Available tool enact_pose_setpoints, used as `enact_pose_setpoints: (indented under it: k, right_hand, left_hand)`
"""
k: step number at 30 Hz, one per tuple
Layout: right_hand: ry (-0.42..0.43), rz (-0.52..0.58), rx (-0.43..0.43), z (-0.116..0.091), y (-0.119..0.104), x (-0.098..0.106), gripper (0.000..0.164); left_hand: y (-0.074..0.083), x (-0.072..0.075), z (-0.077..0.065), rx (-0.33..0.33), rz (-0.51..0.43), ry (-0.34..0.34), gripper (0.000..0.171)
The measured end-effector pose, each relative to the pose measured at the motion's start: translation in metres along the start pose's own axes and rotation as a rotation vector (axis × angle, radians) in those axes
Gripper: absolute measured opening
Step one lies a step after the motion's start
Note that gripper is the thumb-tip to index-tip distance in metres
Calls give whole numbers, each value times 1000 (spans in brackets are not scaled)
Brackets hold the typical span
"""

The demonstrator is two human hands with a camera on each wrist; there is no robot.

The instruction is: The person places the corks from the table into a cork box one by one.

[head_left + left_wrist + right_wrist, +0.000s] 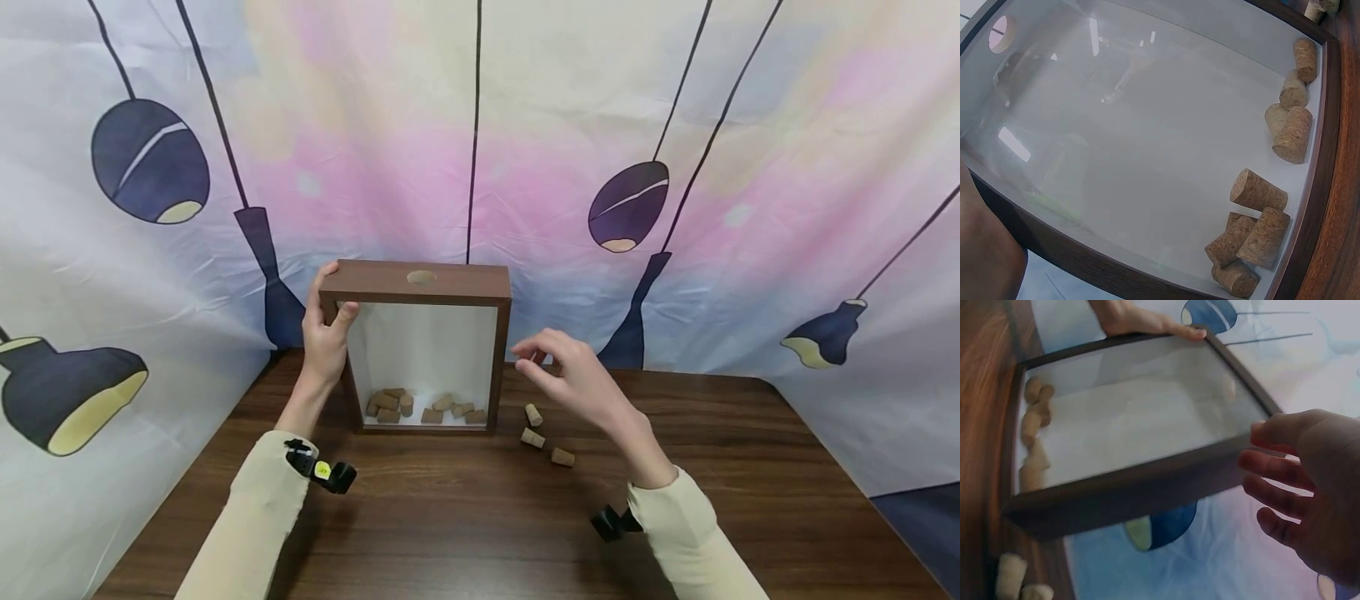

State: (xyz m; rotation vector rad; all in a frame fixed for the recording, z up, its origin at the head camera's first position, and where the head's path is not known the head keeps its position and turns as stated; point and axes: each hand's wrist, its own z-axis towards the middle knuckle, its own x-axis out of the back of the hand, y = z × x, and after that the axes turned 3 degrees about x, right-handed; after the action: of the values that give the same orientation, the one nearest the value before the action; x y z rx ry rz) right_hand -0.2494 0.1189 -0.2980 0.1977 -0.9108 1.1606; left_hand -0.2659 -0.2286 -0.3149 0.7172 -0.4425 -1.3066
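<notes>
A brown wooden box frame (465, 285) with a clear front stands upright on the table, a round hole (422, 277) in its top. Several tapered corks (1264, 236) lie along its bottom, visible through the front. My left hand (326, 335) grips the box by its upper left side, thumb over the front edge and fingers behind. Just right of the box, my right hand (573, 375) hovers above the table. Its fingers (1282, 500) are loosely bent, with nothing held between them and the thumb. Below it lie 3 loose corks (532, 437).
The dark wood table (450, 517) runs back to a hanging cloth (555, 100) printed with lamps, close behind the box. More cloth hangs at the left and right sides. Each sleeve carries a small black wrist camera (341, 477).
</notes>
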Motion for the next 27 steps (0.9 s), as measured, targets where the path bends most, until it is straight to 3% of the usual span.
enact_pose_setpoints:
  k: [5, 14, 21, 27]
  right_hand:
    - [-88, 28, -41, -21, 14, -2, 13]
    - [-283, 110, -91, -47, 30, -5, 20]
    - [-461, 145, -169, -57, 44, -4, 19]
    - [-578, 176, -212, -61, 55, -11, 26]
  left_hand:
    - [-4, 0, 1, 5, -4, -3, 72]
    - [-32, 7, 7, -12, -43, 2, 69]
    - [-33, 8, 6, -30, -35, 10, 69]
    - [-34, 7, 6, -63, -85, 5, 71]
